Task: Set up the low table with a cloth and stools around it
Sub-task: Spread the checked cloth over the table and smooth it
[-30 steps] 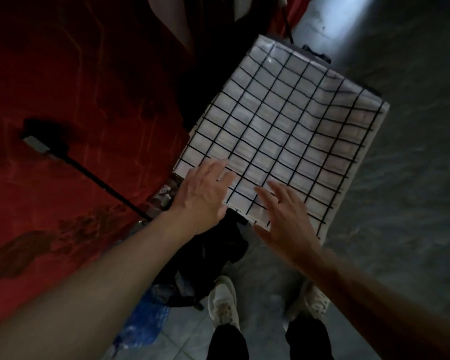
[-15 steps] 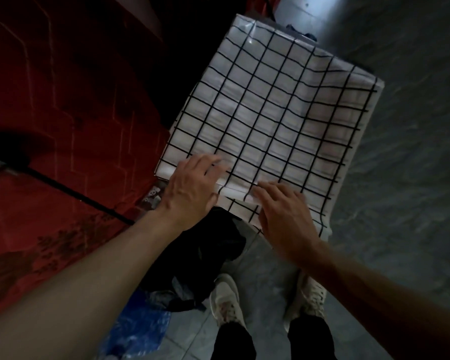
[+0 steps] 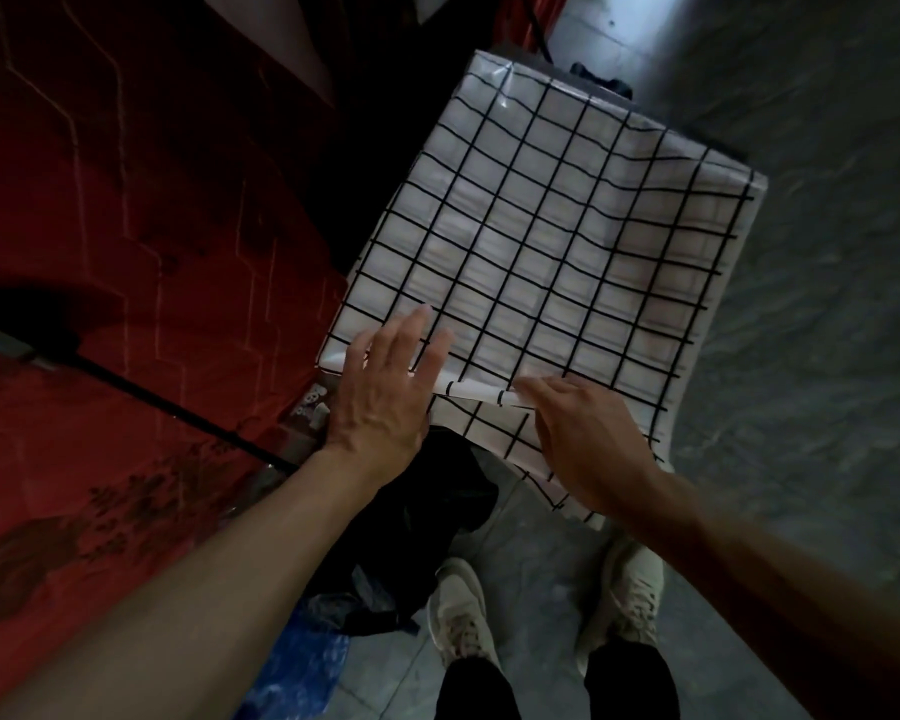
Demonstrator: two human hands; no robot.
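Note:
A white cloth with a black grid (image 3: 552, 241) covers the low table, whose dark far edge (image 3: 593, 80) shows beyond it. The cloth's near part hangs over the table's front edge, with a raised fold running along that edge. My left hand (image 3: 385, 392) lies flat on the cloth's near left corner, fingers spread. My right hand (image 3: 588, 444) rests on the fold and the hanging flap, fingers bent against the cloth. No stool is in view.
A red patterned wall or hanging (image 3: 126, 252) fills the left side, crossed by a black rod (image 3: 178, 407). A black bag (image 3: 427, 511) and blue plastic (image 3: 292, 667) lie by my feet (image 3: 463, 615). Grey floor (image 3: 801, 407) spreads to the right.
Both hands slid back toward the table's near edge, and the cloth's front part now folds over that edge and hangs down. The view has shifted slightly.

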